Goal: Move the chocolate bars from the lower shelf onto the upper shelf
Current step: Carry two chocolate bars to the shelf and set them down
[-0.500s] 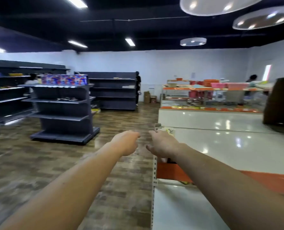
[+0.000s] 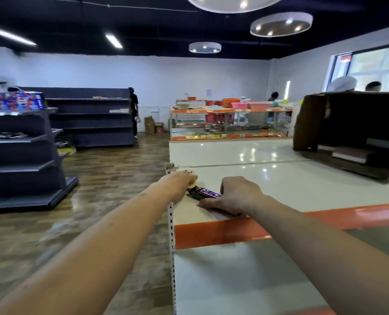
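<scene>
On the upper shelf (image 2: 302, 189), chocolate bar (image 2: 206, 193) lies between left hand (image 2: 179, 186) and right hand (image 2: 236, 196).

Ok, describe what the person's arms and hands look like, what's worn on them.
Both forearms are bare right up to the frame's edge, no sleeves showing. The left hand and right hand wear no gloves, and no watch, ring or bracelet shows. No markings can be made out.

Cardboard box (image 2: 348, 133) (open), dark shelving (image 2: 91, 117)
</scene>
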Motion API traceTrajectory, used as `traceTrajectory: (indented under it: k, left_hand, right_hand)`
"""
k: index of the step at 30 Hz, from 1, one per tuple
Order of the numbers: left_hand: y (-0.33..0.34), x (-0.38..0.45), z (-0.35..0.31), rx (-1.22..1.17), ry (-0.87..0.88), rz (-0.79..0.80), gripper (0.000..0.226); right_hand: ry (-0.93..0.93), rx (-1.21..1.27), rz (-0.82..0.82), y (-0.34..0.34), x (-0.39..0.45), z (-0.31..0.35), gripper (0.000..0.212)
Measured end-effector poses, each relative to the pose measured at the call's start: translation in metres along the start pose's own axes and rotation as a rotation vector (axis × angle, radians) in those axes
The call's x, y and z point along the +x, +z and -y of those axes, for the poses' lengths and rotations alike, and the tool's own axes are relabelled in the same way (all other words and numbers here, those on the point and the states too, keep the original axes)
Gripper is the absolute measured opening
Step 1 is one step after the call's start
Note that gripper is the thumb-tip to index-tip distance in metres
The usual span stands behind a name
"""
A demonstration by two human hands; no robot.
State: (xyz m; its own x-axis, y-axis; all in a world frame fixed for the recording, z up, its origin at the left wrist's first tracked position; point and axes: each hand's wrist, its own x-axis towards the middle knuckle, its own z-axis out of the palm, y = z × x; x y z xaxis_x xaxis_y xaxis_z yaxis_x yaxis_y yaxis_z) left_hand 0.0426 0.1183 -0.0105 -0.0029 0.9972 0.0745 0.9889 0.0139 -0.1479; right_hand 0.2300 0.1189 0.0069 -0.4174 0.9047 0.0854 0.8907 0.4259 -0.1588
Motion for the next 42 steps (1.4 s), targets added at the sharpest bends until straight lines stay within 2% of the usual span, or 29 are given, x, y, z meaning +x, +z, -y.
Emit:
traceTrajectory:
  k: [2, 5, 9, 15, 24, 29, 34, 39, 42]
  left_hand:
    - [0.000, 0.006, -0.002, 0.071, 0.018, -0.017, 0.062]
    - [-0.006, 0.011, 0.001, 0.089, 0.004, -0.032, 0.042]
    - [-0.007, 0.011, 0.011, -0.011, -0.044, -0.003, 0.039]
    - [0.000, -0.009, 0.022, -0.063, -0.063, -0.163, 0.031]
    - [-0.009, -0.060, 0.062, 0.044, -0.095, -0.267, 0.045]
    - [0.001, -0.122, 0.103, 0.016, -0.199, -0.341, 0.040]
    - [0.026, -0.206, 0.145, 0.011, -0.307, -0.306, 0.031]
    - [0.061, -0.311, 0.183, -0.061, -0.496, -0.338, 0.025]
    - [0.086, -0.376, 0.198, -0.084, -0.580, -0.353, 0.032]
  right_hand:
    - [-0.021, 0.029, 0.030, -0.004, -0.002, -0.005, 0.072]
    - [-0.064, 0.124, 0.100, -0.010, -0.002, -0.008, 0.053]
    - [-0.100, 0.181, 0.047, -0.005, 0.000, -0.007, 0.032]
    - [-0.167, 0.194, -0.090, 0.004, 0.003, 0.000, 0.036]
    - [-0.354, 0.163, -0.217, 0.010, 0.001, 0.029, 0.032]
    - [-0.484, 0.215, -0.216, 0.019, -0.001, 0.078, 0.027]
    - [-0.661, 0.272, -0.151, 0.040, -0.012, 0.149, 0.033]
    - [-0.794, 0.331, -0.114, 0.086, -0.039, 0.233, 0.036]
    - [-0.867, 0.356, -0.067, 0.124, -0.065, 0.285, 0.036]
